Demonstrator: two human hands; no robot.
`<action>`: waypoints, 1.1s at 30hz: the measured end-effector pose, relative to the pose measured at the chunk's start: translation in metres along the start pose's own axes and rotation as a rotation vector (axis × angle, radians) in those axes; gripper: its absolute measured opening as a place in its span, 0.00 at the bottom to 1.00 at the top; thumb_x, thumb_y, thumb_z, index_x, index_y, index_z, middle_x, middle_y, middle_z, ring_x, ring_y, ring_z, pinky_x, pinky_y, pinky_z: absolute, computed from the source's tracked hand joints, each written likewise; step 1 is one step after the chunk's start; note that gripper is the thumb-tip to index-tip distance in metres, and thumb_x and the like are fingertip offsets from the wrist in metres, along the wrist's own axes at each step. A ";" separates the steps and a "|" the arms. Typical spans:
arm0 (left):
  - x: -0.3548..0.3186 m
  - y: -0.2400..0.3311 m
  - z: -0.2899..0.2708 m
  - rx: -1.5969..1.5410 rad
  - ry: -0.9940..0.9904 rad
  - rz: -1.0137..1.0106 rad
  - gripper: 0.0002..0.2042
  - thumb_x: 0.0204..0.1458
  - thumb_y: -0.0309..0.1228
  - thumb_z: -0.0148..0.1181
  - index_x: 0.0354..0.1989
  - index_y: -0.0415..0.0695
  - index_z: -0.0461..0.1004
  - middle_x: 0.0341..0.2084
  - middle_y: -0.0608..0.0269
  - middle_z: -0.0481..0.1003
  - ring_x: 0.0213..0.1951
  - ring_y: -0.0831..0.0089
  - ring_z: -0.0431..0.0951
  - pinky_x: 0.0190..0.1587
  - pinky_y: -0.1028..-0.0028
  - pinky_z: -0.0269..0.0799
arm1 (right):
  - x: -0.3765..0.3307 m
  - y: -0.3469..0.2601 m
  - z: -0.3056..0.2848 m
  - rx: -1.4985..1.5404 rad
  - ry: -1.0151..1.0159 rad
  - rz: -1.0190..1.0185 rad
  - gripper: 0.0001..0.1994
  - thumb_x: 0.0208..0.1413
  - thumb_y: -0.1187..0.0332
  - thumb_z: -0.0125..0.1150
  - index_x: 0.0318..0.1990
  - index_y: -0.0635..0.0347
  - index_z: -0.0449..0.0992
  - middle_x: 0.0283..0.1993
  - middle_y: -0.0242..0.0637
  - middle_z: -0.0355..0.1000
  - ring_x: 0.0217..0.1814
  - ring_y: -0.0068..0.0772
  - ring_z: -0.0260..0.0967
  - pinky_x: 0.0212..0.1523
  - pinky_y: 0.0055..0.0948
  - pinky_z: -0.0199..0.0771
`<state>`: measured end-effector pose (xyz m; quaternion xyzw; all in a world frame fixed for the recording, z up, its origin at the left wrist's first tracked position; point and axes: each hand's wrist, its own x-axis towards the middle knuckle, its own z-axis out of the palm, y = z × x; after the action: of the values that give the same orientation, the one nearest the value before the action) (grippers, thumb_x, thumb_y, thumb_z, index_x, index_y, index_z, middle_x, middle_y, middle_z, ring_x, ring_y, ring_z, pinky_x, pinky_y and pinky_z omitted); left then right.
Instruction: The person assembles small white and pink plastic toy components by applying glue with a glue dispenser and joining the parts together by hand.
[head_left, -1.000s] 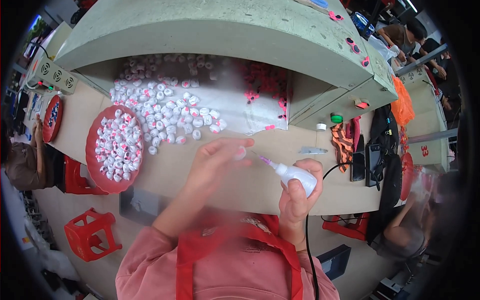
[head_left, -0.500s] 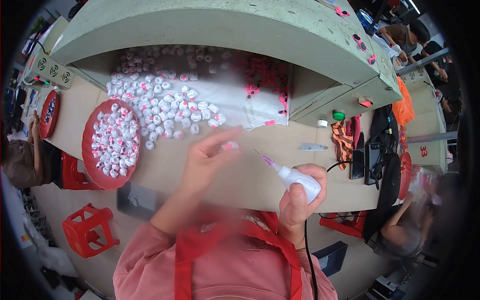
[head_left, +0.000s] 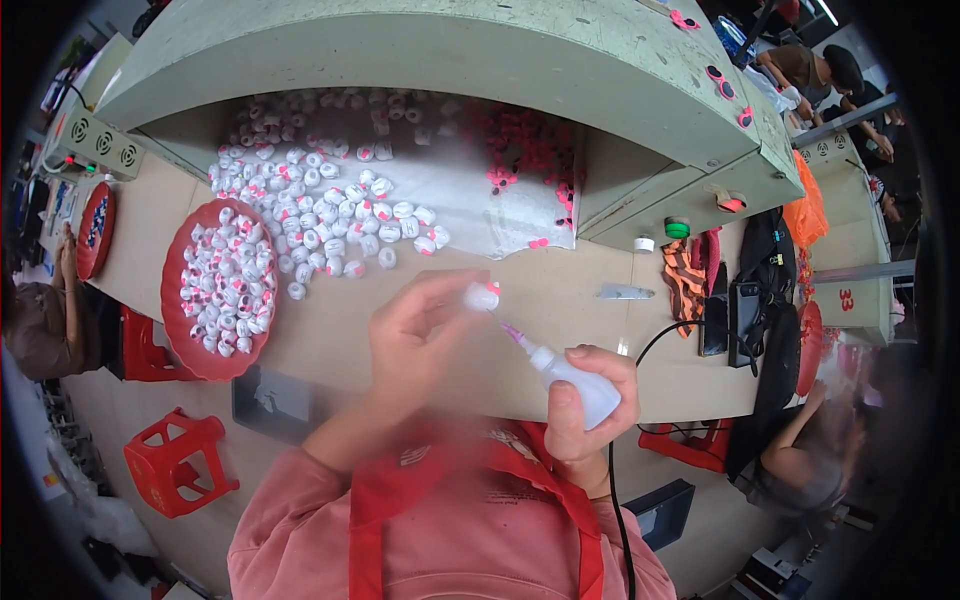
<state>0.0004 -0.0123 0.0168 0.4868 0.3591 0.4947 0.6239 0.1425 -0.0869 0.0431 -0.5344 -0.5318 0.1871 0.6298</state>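
My left hand holds a small white bead-like piece with a pink spot between its fingertips, raised above the bench. In my right hand is a small white squeeze bottle whose pink nozzle points up-left, its tip close to the white piece. A red round tray full of white pieces lies at the left. Many more white pieces are heaped on a white sheet behind it, with pink parts further right.
A green shelf overhangs the back of the bench. Orange cloth, black bags and a black cable lie at the right. Red stools stand below left. Other people sit at the left edge and the far right.
My left hand has lifted the white piece slightly and brought it to the nozzle tip. The bottle in my right hand has shifted slightly left toward it.
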 end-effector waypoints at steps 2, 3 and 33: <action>0.001 0.000 -0.001 0.078 -0.048 0.100 0.17 0.43 0.11 0.54 0.45 0.31 0.67 0.42 0.49 0.70 0.43 0.68 0.73 0.44 0.73 0.72 | 0.004 0.002 0.003 -0.053 -0.031 -0.168 0.13 0.38 0.80 0.57 0.36 0.69 0.66 0.23 0.40 0.69 0.18 0.26 0.65 0.18 0.21 0.65; 0.001 -0.001 -0.003 0.078 -0.048 0.099 0.17 0.43 0.11 0.54 0.45 0.31 0.67 0.42 0.49 0.70 0.43 0.68 0.73 0.44 0.73 0.72 | 0.004 0.002 0.003 -0.053 -0.032 -0.167 0.13 0.38 0.80 0.57 0.36 0.69 0.66 0.23 0.40 0.69 0.18 0.26 0.65 0.18 0.21 0.65; 0.000 0.002 -0.004 -0.005 -0.025 0.020 0.15 0.42 0.12 0.56 0.42 0.30 0.67 0.41 0.50 0.70 0.40 0.69 0.74 0.43 0.75 0.73 | 0.005 0.002 0.003 -0.092 -0.059 -0.113 0.09 0.43 0.77 0.58 0.33 0.68 0.68 0.23 0.40 0.70 0.19 0.30 0.67 0.20 0.22 0.66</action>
<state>-0.0036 -0.0115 0.0181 0.4950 0.3453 0.4956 0.6246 0.1425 -0.0807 0.0437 -0.5262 -0.5875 0.1422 0.5981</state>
